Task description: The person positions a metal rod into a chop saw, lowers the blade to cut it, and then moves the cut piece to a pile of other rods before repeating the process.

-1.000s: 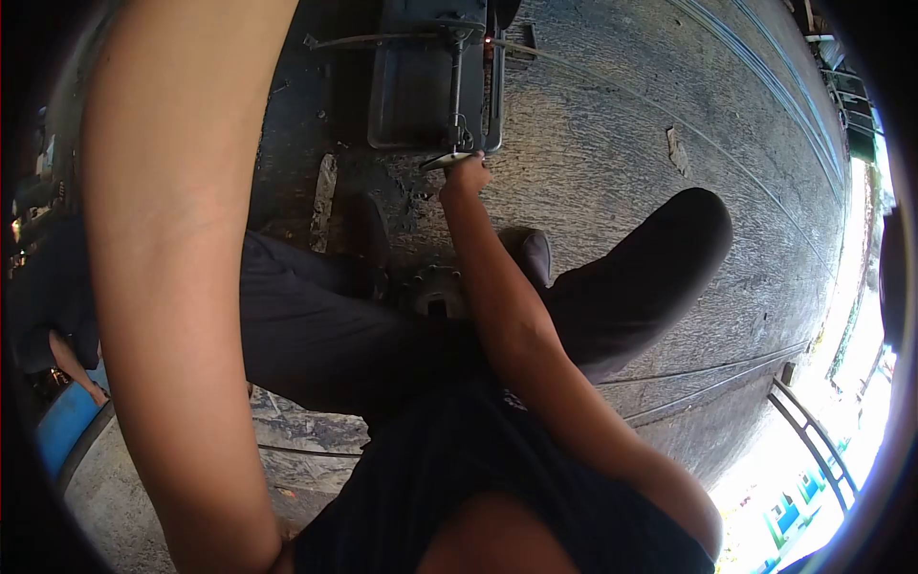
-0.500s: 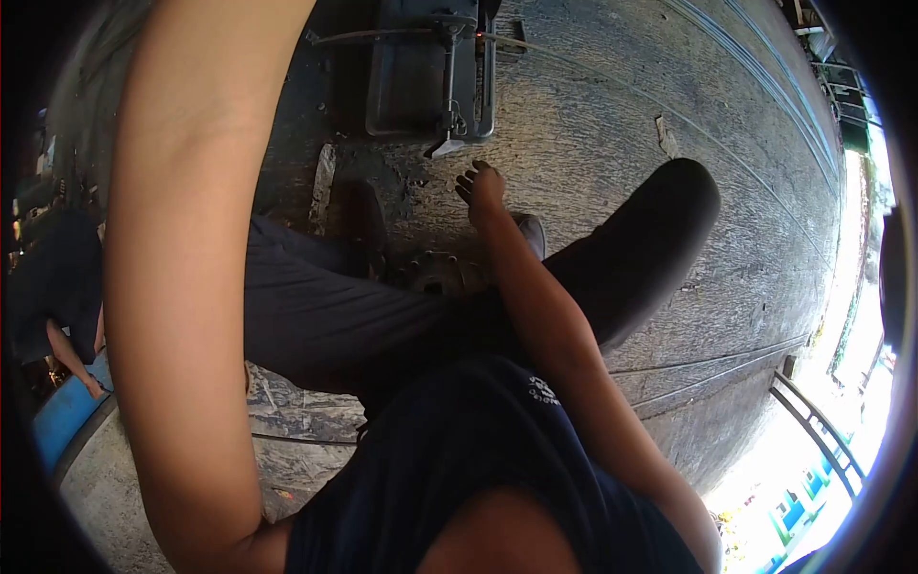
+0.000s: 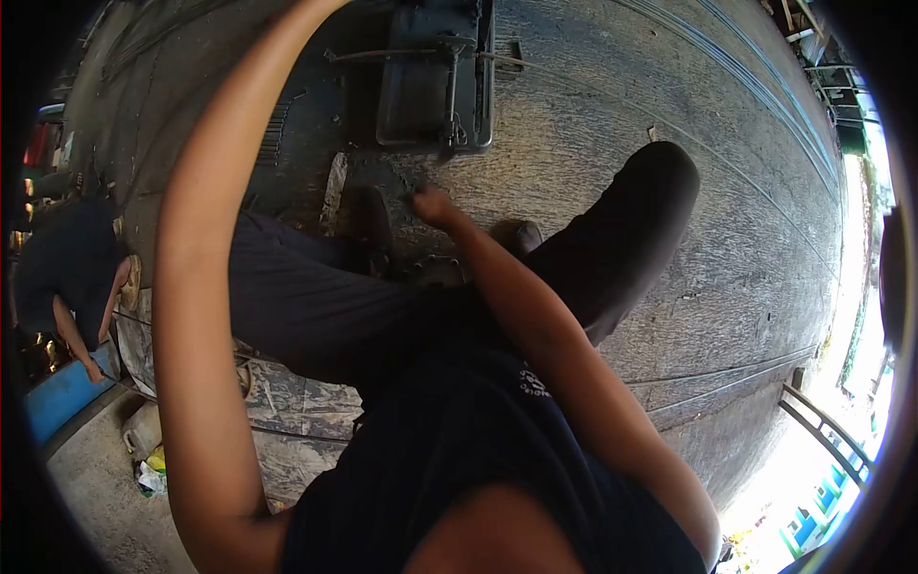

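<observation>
Right hand just short of a dark metal tray, left hand beyond the frame

At the far left, a co-worker (image 3: 72, 258) in dark clothes bends over, one hand near a blue object (image 3: 62, 397). A white container (image 3: 143, 428) sits on the ground below. The left arm (image 3: 206, 258) rises past the top edge, so the state of the left hand cannot be told. Right of it, a pale strip (image 3: 335, 182) lies on the dark floor (image 3: 574, 115). Next comes the tray (image 3: 421, 143), on the floor at top centre, with a thin rod (image 3: 378, 54) across it and a bar (image 3: 452, 91) running along its length. The right hand (image 3: 434, 207) is below the tray, apart from it, fingers drawn in; blur hides whether they pinch anything. A bent knee (image 3: 660, 182) is to its right, then a metal rail (image 3: 824, 430) at the far right.
</observation>
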Demonstrator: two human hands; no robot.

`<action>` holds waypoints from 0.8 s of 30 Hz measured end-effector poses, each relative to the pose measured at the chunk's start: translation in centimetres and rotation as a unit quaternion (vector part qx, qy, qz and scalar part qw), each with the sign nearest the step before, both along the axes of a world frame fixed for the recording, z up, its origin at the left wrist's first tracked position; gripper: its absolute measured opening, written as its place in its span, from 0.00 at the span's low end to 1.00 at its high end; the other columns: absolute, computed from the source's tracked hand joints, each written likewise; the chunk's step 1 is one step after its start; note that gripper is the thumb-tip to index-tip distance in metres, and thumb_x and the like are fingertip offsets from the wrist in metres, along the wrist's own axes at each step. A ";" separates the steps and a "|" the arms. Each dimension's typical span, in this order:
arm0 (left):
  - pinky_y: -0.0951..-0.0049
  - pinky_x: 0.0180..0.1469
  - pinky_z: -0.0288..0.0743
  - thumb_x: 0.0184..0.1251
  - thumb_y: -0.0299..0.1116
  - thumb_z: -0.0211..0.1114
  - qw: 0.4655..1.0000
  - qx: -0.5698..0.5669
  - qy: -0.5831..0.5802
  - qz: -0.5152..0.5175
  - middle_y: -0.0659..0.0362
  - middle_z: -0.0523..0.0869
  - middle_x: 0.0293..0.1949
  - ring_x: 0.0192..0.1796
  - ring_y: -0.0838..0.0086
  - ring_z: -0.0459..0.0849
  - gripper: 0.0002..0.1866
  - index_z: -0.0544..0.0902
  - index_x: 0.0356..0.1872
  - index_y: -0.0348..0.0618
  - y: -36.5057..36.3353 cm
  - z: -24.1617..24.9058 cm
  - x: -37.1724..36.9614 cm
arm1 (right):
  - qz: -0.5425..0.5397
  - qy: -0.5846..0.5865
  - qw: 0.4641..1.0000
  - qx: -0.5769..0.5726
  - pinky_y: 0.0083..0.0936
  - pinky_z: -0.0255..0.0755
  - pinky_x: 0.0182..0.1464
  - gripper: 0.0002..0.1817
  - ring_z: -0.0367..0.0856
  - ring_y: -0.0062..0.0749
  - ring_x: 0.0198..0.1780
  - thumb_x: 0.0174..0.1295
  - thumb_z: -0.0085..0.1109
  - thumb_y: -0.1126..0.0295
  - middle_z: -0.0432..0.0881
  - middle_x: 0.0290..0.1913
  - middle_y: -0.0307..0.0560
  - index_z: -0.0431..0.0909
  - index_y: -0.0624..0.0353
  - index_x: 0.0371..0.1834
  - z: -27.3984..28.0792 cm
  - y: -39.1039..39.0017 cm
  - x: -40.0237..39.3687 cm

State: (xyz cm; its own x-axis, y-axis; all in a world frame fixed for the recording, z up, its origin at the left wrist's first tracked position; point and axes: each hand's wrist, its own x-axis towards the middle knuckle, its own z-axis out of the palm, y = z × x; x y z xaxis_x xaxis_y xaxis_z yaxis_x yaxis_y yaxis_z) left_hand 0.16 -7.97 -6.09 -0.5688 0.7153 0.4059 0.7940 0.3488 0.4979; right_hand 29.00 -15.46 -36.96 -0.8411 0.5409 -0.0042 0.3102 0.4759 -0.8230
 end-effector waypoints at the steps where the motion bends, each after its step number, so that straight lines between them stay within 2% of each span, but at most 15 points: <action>1: 0.55 0.76 0.55 0.73 0.63 0.51 1.000 0.003 0.001 0.000 0.46 0.55 0.79 0.79 0.51 0.57 0.44 0.53 0.79 0.45 -2.2 -0.3 0.5 | 0.103 -0.101 0.984 -0.101 0.42 0.71 0.64 0.31 0.76 0.60 0.62 0.58 0.61 0.61 0.75 0.61 0.74 0.72 0.69 0.62 -0.2 0.3 0.5; 2: 0.54 0.73 0.61 0.72 0.61 0.53 0.997 -0.078 0.011 -0.009 0.46 0.63 0.75 0.74 0.51 0.64 0.41 0.60 0.75 0.43 -4.5 -0.3 1.2 | 0.202 -0.197 0.938 -0.199 0.42 0.72 0.62 0.28 0.78 0.59 0.60 0.56 0.62 0.61 0.78 0.57 0.76 0.76 0.73 0.56 -0.4 0.7 0.6; 3: 0.53 0.70 0.66 0.71 0.60 0.56 0.987 -0.160 0.018 -0.015 0.46 0.71 0.71 0.70 0.51 0.71 0.38 0.68 0.72 0.41 -6.7 -1.1 1.0 | 0.195 -0.227 0.947 -0.117 0.44 0.74 0.60 0.26 0.80 0.60 0.57 0.56 0.61 0.63 0.81 0.51 0.74 0.78 0.74 0.52 -5.5 1.3 0.2; 4: 0.53 0.70 0.66 0.71 0.60 0.56 0.987 -0.162 0.015 -0.013 0.46 0.71 0.71 0.70 0.51 0.71 0.38 0.68 0.72 0.41 -9.0 -3.2 -0.6 | 0.189 -0.258 0.947 -0.036 0.45 0.75 0.58 0.23 0.82 0.61 0.54 0.56 0.60 0.64 0.84 0.46 0.73 0.81 0.76 0.47 -10.2 1.8 -0.1; 5: 0.56 0.64 0.72 0.68 0.56 0.61 0.976 -0.178 0.119 -0.043 0.44 0.77 0.63 0.63 0.53 0.78 0.36 0.72 0.67 0.36 -11.1 -5.9 -2.8 | 0.028 -0.237 0.947 -0.216 0.46 0.77 0.53 0.21 0.84 0.60 0.49 0.56 0.60 0.65 0.85 0.42 0.71 0.81 0.75 0.45 -8.5 2.7 0.3; 6: 0.60 0.58 0.78 0.65 0.52 0.67 0.953 -0.191 0.222 -0.074 0.42 0.84 0.55 0.57 0.55 0.84 0.35 0.76 0.62 0.32 -12.6 -7.3 -4.2 | -0.135 -0.202 0.892 -0.382 0.47 0.79 0.49 0.20 0.86 0.58 0.44 0.56 0.60 0.66 0.86 0.39 0.68 0.81 0.75 0.43 -5.3 4.2 0.5; 7: 0.60 0.58 0.78 0.65 0.52 0.67 0.954 -0.192 0.220 -0.075 0.42 0.84 0.55 0.57 0.55 0.84 0.35 0.76 0.62 0.32 -13.5 -6.7 -4.4 | -0.195 -0.177 0.890 -0.373 0.45 0.78 0.49 0.19 0.86 0.55 0.44 0.60 0.57 0.68 0.85 0.43 0.64 0.80 0.70 0.51 -3.0 5.2 0.5; 9: 0.58 0.72 0.64 0.69 0.58 0.61 0.875 -0.485 -0.005 0.016 0.40 0.73 0.68 0.71 0.51 0.71 0.40 0.69 0.71 0.37 -14.8 -4.8 -4.1 | -0.258 -0.153 0.884 -0.359 0.43 0.77 0.50 0.20 0.85 0.53 0.45 0.65 0.55 0.70 0.84 0.47 0.59 0.79 0.66 0.58 -2.6 5.7 -0.4; 11: 0.58 0.72 0.64 0.68 0.58 0.62 0.867 -0.497 -0.031 0.018 0.40 0.73 0.68 0.71 0.51 0.71 0.39 0.70 0.70 0.36 -16.0 -5.0 -4.1 | -0.546 0.024 0.829 -0.122 0.42 0.77 0.39 0.15 0.83 0.46 0.29 0.56 0.60 0.67 0.83 0.30 0.63 0.79 0.73 0.36 -5.6 4.9 -2.2; 13: 0.58 0.72 0.65 0.67 0.57 0.62 0.858 -0.511 -0.055 0.025 0.40 0.73 0.68 0.72 0.51 0.70 0.38 0.72 0.68 0.36 -17.2 -5.4 -4.3 | -0.216 0.007 0.946 -0.242 0.36 0.77 0.48 0.34 0.86 0.43 0.42 0.59 0.58 0.72 0.85 0.49 0.60 0.66 0.65 0.71 5.8 2.9 0.1; 15: 0.58 0.71 0.66 0.67 0.54 0.64 0.848 -0.523 -0.061 0.055 0.40 0.73 0.68 0.71 0.51 0.71 0.37 0.72 0.68 0.36 -17.9 -5.8 -4.6 | -0.015 0.040 0.945 -0.325 0.39 0.76 0.51 0.31 0.85 0.44 0.44 0.57 0.61 0.67 0.87 0.46 0.60 0.73 0.67 0.66 0.9 -0.3 -1.7; 17: 0.58 0.71 0.66 0.67 0.53 0.64 0.855 -0.512 -0.052 0.053 0.39 0.74 0.67 0.70 0.50 0.72 0.37 0.72 0.68 0.36 -18.6 -6.8 -4.7 | 0.120 0.037 0.947 -0.296 0.37 0.77 0.49 0.26 0.87 0.42 0.42 0.56 0.62 0.65 0.88 0.41 0.58 0.79 0.68 0.57 4.3 -3.2 -1.5; 20: 0.58 0.70 0.66 0.68 0.52 0.64 0.862 -0.503 -0.042 0.040 0.39 0.75 0.66 0.70 0.50 0.72 0.36 0.71 0.69 0.36 -18.8 -7.5 -4.4 | 0.089 -0.084 0.963 -0.240 0.36 0.78 0.47 0.21 0.87 0.41 0.41 0.56 0.63 0.65 0.88 0.39 0.58 0.84 0.69 0.48 4.7 -2.3 -1.9; 23: 0.58 0.70 0.66 0.68 0.50 0.64 0.857 -0.510 -0.058 0.046 0.40 0.74 0.67 0.70 0.50 0.72 0.34 0.72 0.69 0.40 -19.0 -7.0 -1.7 | 0.068 -0.141 0.973 -0.169 0.37 0.78 0.50 0.19 0.88 0.44 0.45 0.56 0.62 0.66 0.88 0.39 0.60 0.84 0.68 0.47 2.1 0.3 -2.0; 24: 0.58 0.70 0.66 0.68 0.50 0.64 0.859 -0.508 -0.056 0.037 0.40 0.73 0.67 0.70 0.50 0.71 0.34 0.72 0.69 0.41 -19.1 -7.5 -1.6 | -0.043 -0.118 0.982 -0.140 0.39 0.78 0.50 0.18 0.87 0.47 0.47 0.56 0.61 0.67 0.87 0.41 0.62 0.84 0.67 0.46 3.5 0.8 -2.0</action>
